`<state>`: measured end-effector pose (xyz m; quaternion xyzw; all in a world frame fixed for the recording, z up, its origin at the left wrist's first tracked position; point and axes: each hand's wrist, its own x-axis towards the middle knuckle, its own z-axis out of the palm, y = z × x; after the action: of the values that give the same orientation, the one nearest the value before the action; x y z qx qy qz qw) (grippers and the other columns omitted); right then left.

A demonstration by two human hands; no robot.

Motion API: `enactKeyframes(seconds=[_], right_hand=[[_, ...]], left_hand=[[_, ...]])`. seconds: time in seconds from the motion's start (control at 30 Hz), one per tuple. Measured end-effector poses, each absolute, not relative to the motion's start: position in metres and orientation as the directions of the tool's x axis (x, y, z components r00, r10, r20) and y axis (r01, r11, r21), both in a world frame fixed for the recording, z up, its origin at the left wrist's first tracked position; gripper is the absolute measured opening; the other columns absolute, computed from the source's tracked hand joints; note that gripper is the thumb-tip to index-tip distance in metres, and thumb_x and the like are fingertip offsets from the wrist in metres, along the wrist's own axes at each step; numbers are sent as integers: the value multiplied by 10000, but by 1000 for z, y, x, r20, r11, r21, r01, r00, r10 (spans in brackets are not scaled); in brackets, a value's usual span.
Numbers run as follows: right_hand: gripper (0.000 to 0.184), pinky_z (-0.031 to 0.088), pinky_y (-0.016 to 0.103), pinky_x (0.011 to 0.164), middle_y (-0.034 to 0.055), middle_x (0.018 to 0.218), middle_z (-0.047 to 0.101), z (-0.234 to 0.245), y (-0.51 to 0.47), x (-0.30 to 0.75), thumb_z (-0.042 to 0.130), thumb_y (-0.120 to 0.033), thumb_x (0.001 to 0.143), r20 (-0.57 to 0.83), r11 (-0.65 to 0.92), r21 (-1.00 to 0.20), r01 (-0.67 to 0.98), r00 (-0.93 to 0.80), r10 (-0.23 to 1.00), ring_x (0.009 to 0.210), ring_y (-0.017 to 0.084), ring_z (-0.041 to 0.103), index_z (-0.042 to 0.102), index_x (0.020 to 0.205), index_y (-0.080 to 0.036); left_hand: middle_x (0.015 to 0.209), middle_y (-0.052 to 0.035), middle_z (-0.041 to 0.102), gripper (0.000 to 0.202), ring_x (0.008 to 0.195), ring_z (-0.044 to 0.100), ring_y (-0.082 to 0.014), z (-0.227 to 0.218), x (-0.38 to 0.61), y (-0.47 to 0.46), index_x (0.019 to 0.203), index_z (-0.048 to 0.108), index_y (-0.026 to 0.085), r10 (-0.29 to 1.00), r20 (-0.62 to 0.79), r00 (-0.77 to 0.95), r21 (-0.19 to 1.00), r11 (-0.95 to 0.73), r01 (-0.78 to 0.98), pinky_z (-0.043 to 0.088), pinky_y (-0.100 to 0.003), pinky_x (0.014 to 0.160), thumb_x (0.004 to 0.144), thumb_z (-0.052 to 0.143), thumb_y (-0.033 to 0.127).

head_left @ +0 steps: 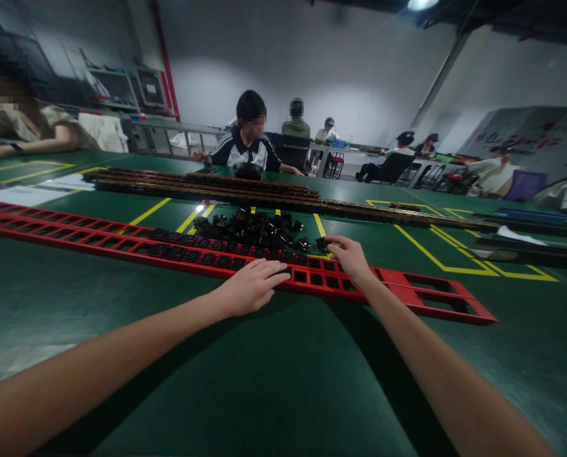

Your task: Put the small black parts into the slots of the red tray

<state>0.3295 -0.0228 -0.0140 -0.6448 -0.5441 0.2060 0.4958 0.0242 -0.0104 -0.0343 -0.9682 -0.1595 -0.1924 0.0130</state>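
Observation:
A long red frame (397, 287) with two rows of square openings lies across the green table. Small black square parts (206, 258) sit in many of its middle openings. My left hand (252, 287) rests on the frame's near row with its fingers stretched out, touching a black part at the fingertips. Above the far edge of the frame, my right hand (350, 257) is closed in a pinch on a small black part (322, 244), partly covered by the fingers. Beyond the frame is a loose pile of black parts (259, 227).
Long dark strips (207, 187) are stacked behind the pile. Yellow tape lines mark the green table (283, 387). More dark strips (526, 251) and a white sheet lie at the right. A person (245, 146) sits across the table; another sits at the far left.

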Motion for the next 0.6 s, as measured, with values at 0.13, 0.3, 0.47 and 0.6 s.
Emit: enactKeyframes(seconds=[0.13, 0.3, 0.47, 0.6], right_hand=[[364, 525, 345, 777, 92, 915, 740, -14, -24, 328, 644, -261, 733, 304, 84, -833, 547, 325, 896, 795, 200, 667, 730, 1062, -133], [327, 521, 349, 792, 89, 967, 731, -12, -26, 327, 652, -215, 701, 349, 85, -772, 629, 309, 885, 841, 208, 660, 713, 1015, -147], [287, 519, 357, 803, 78, 980, 716, -12, -25, 327, 656, -224, 704, 389, 111, -733, 671, 280, 878, 829, 200, 643, 685, 982, -161], [258, 521, 360, 797, 75, 963, 707, -13, -24, 327, 670, -277, 707, 378, 105, -760, 641, 304, 875, 806, 193, 635, 662, 940, -165]], left_hand=[[1520, -93, 465, 507, 1385, 442, -271, -34, 24, -11, 1437, 470, 217, 301, 371, 879, 32, -950, 312, 379, -515, 1160, 932, 505, 180], [1514, -95, 472, 501, 1379, 450, -265, -34, 24, -11, 1430, 482, 220, 302, 382, 874, 34, -949, 313, 377, -509, 1161, 931, 508, 179], [1508, -101, 478, 501, 1377, 453, -271, -33, 24, -12, 1429, 484, 210, 308, 377, 874, 38, -948, 317, 384, -519, 1156, 930, 509, 176], [1508, -102, 479, 496, 1377, 455, -271, -33, 24, -12, 1423, 493, 207, 308, 378, 873, 39, -948, 317, 379, -520, 1162, 928, 515, 179]])
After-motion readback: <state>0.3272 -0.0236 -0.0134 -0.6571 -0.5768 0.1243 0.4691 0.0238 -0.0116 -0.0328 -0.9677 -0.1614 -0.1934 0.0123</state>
